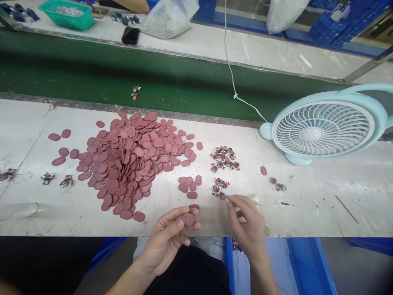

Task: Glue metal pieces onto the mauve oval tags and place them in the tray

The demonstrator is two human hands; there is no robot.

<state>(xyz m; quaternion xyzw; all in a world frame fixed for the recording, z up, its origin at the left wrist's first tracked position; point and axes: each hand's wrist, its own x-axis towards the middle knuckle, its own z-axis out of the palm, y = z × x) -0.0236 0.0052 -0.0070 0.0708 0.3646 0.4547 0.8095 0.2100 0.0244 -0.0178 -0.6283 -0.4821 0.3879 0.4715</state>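
My left hand is closed on a reddish-brown oval disc with small holes, pinched between thumb and fingers above the table's front edge. Just behind its fingertips lies another oval disc. My right hand reaches to a small cluster of brown-and-white pieces. Its thumb and index tips are close together at the cluster's near edge; what lies between them is hidden. A larger cluster of the same pieces sits behind. Several loose discs lie to its left.
A large heap of oval discs spreads over the white table left of centre. To the right stands a light-blue fan with a white cord. Behind runs a green belt. A blue bin is below the front edge.
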